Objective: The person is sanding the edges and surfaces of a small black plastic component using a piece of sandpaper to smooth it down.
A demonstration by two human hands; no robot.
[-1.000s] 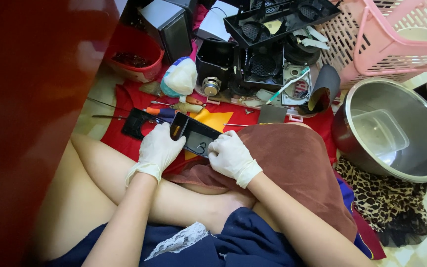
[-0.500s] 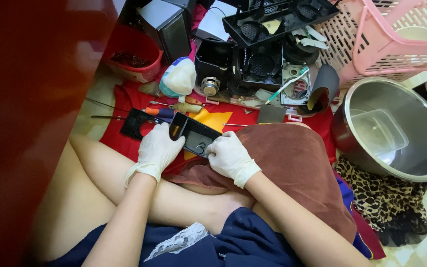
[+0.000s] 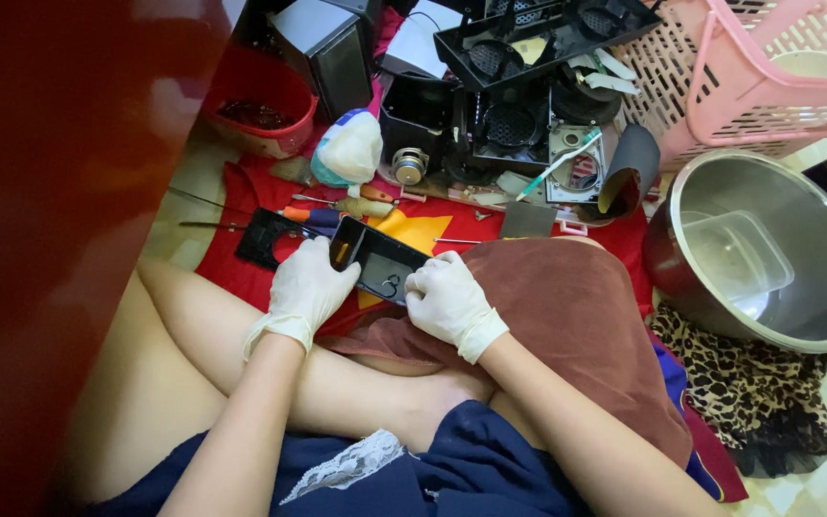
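black plastic housing piece (image 3: 382,265) at frame centre, resting on edge of brown cloth (image 3: 576,316) over knee. left hand (image 3: 306,287), white glove, wrapped round its 9 o'clock end. right hand (image 3: 447,299), gloved, pressing on its 4 o'clock edge, fingers curled. piece looks light, rigid, thin-walled; likely to crack if twisted. gloves may slip on smooth plastic, so grip at rims, both ends. screwdrivers (image 3: 337,211) at 12 o'clock of left hand, steel bowl (image 3: 777,316) well off at 3 o'clock.

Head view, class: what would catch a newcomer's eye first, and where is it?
Two white-gloved hands, left and right, hold a black plastic tray at the centre, over a red cloth. At right sits a big steel bowl, with a pink basket behind it. A red blur fills the left edge.
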